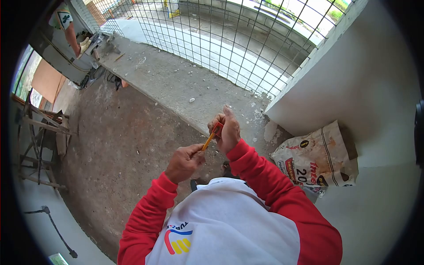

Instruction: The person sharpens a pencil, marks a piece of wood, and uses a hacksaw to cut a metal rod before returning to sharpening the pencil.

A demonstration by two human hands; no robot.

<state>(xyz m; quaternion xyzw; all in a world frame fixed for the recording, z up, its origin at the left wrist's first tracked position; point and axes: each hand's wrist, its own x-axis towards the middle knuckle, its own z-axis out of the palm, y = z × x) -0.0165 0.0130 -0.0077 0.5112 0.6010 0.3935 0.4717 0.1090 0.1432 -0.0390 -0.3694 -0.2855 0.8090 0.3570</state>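
In front of my chest, both hands are closed on what looks like a tape measure, with a red case and a narrow yellow strip. My right hand grips the red part, its thumb pointing up. Lower and to the left, my left hand pinches the free end of the yellow strip. Fingers cover part of the red case. Both hands are near the front edge of a rough concrete ledge.
Wire mesh rises behind the ledge. A printed sack leans by the white wall at right. A wooden trestle stands at left on the dusty floor. Another person's arm reaches over the ledge's far end.
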